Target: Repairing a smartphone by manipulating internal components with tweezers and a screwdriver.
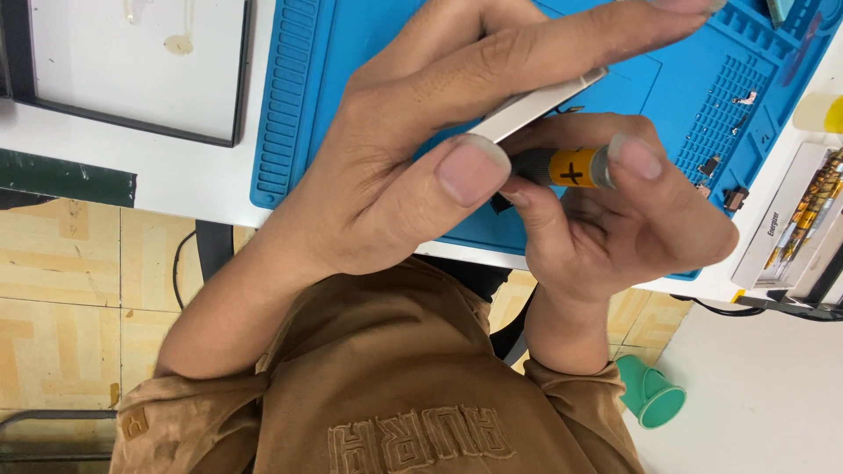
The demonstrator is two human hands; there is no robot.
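Hands grip: left (413,167) holds white device (540,101), right (615,219) holds screwdriver (562,167).

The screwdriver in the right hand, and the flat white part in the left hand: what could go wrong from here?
1. The right hand holds the screwdriver only by its fingertips; it could slip against the white part.
2. The left hand hides the contact point, so aiming is harder.
3. Small loose parts lie on the blue mat near the table edge; a bump might knock them off.

I see a white rectangular cardboard pkg (784,230) at right edge w/ gold-coloured contents; yellow label band (571,168) on centre tool.
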